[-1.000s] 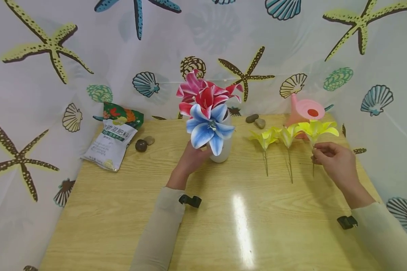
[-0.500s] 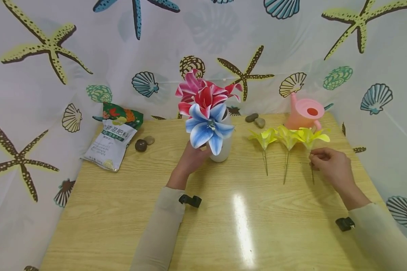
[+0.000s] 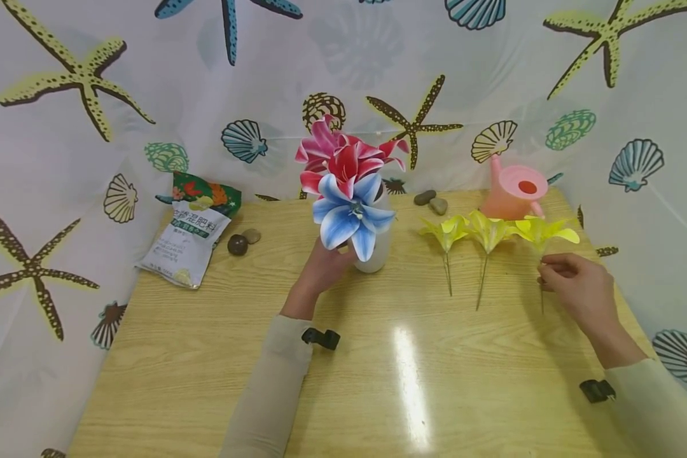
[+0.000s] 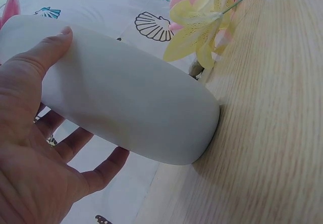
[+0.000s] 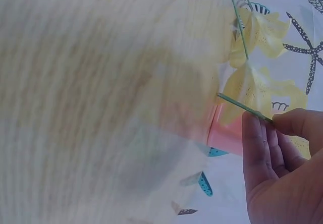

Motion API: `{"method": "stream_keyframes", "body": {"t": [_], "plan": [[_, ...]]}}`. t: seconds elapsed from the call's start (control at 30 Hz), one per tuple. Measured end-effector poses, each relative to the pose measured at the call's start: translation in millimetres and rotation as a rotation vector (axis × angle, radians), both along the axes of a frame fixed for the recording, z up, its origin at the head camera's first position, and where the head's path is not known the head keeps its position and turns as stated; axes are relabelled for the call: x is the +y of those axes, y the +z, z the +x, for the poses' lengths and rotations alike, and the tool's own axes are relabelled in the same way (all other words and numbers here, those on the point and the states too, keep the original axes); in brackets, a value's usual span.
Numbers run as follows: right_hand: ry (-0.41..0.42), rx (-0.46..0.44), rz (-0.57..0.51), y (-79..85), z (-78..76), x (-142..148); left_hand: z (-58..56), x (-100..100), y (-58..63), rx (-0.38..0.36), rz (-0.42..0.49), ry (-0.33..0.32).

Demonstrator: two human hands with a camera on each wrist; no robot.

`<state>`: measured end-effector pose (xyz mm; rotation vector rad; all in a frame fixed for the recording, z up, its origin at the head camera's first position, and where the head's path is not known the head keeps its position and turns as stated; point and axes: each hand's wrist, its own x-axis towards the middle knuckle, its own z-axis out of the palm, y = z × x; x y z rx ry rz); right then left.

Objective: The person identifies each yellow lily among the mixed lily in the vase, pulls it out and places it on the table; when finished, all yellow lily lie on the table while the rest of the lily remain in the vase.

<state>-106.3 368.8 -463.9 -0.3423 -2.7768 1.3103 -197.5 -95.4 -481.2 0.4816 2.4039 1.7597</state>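
Note:
In the head view my left hand (image 3: 327, 270) holds a white vase (image 3: 380, 251) by its side. The left wrist view shows the thumb on the vase (image 4: 131, 93) and the other fingers partly behind it; its base stands on the table. Pink, red and blue lilies, among them a blue-and-white lily (image 3: 343, 219) in front, top the vase. My right hand (image 3: 586, 296) pinches the thin stem of a yellow lily (image 3: 544, 232) between thumb and fingers; in the right wrist view the green stem (image 5: 242, 106) juts past the fingertips. Two more yellow lilies, a middle one (image 3: 488, 230) and a left one (image 3: 446, 233), lie beside it.
Behind the yellow lilies stands a pink watering can (image 3: 506, 194). Pebbles (image 3: 437, 206) lie right of the vase, and others, one a dark stone (image 3: 237, 245), lie left. A fertilizer bag (image 3: 189, 235) leans at the table's (image 3: 206, 356) back left, before a patterned cloth (image 3: 349, 57).
My right hand with its yellow lily came toward the table front and left, then shifted right. The middle lily's stem end swung slightly left. My left hand and the vase stayed put.

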Motion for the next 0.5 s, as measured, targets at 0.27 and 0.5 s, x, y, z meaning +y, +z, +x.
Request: {"method": "stream_keyframes", "body": {"t": [0.27, 0.5], "plan": [[-0.043, 0.026, 0.002, -2.8, 6.7, 8, 0.8, -1, 0.2, -0.012, 0.008, -0.004], [-0.099, 0.007, 0.024, -4.0, 10.3, 13, -0.5, 0, 0.0, -0.006, 0.003, 0.001]]}}
